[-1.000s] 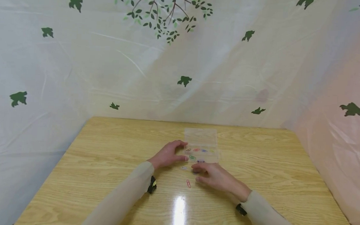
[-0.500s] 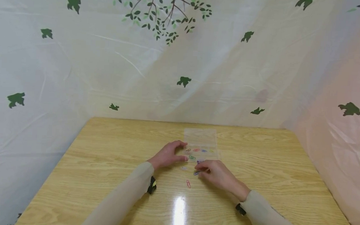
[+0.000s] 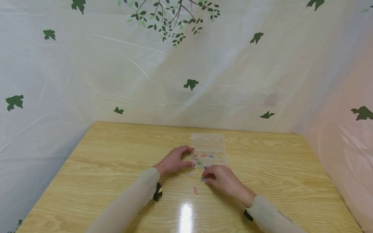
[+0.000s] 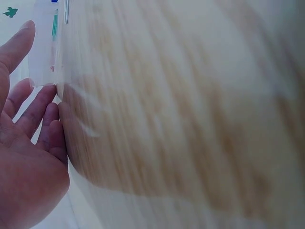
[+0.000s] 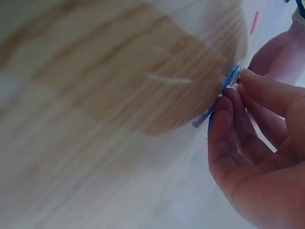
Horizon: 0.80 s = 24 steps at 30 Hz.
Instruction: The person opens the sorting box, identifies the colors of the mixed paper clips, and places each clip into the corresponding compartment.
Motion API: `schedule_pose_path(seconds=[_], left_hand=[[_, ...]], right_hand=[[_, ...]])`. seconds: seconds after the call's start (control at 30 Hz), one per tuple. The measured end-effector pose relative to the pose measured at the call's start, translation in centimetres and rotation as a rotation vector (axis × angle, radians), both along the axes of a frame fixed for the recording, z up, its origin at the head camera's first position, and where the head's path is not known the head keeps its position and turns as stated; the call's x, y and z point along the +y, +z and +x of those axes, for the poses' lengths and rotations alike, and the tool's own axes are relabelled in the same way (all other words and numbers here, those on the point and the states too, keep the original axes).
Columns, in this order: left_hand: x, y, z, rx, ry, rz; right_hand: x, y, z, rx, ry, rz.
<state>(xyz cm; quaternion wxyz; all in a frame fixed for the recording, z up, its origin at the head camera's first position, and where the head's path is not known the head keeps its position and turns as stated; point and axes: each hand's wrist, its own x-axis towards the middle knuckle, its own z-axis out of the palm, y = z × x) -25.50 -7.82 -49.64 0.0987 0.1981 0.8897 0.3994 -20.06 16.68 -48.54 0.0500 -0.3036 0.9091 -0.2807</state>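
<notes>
A clear plastic box lies on the table with its lid laid back. Several coloured paper clips sit in its rear row, and a green paper clip in the front part. My left hand holds the box's left end, thumb at the front corner and fingers toward the hinge. Just in front of the box, my right hand pinches a blue paper clip between thumb and fingers; the clip shows low over the wood in the right wrist view. A dark blue paper clip shows at the box's front, partly hidden by the right hand.
A pale paper clip lies on the wooden table before the box, and a red paper clip nearer the person. A light curtain with leaf and bird shapes stands behind the table and along its sides.
The right hand has closed its thumb and fingers on the blue paper clip and drawn slightly toward the box. The left hand and the box have stayed in place.
</notes>
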Motion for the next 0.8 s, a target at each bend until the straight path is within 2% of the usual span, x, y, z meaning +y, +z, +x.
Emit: schedule_pose_path(seconds=[0.33,0.8], left_hand=[[0.03,-0.08,0.25,0.005,0.005,0.006],[-0.01,-0.07,0.10,-0.003,0.003,0.006]], right_hand=[[-0.44,-0.04,0.15,0.050,0.035,0.065],[-0.41,-0.21,-0.12,0.009,0.016,0.058]])
